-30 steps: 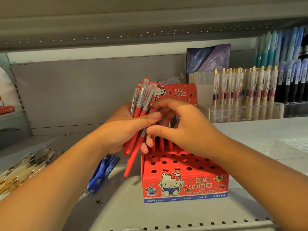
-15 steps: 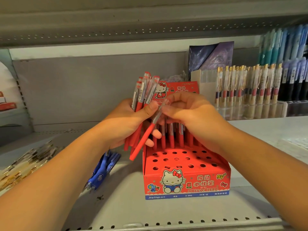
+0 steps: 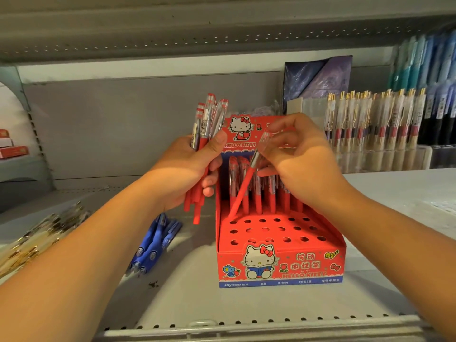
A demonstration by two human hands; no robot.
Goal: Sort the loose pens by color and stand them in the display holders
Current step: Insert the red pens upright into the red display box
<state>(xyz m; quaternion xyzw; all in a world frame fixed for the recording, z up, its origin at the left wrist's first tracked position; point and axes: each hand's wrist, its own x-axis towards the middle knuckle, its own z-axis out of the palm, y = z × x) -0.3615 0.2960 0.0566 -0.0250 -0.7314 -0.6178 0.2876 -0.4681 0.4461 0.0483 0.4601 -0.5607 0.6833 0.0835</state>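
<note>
A red Hello Kitty display holder (image 3: 281, 265) stands on the shelf, its top full of round holes. Several red pens (image 3: 257, 191) stand in its back row. My left hand (image 3: 182, 174) grips a bundle of red pens (image 3: 206, 134) upright, just left of the holder. My right hand (image 3: 296, 156) pinches a single red pen (image 3: 244, 183) near its clear cap. This pen slants down to the left, its tip at a hole in the holder's left rear corner. Loose blue pens (image 3: 154, 243) lie on the shelf left of the holder.
Gold-trimmed clear pens (image 3: 37, 240) lie in a heap at the far left. A clear rack of gold-clip pens (image 3: 375, 122) and blue and dark pens (image 3: 439, 95) stand at the back right. A purple package (image 3: 318, 80) leans behind the holder. The shelf's perforated front edge (image 3: 271, 322) runs below.
My right hand has drawn one red pen away from the bundle and swung it over the holder, lowering its tip toward a hole. The left hand has stayed about where it was.
</note>
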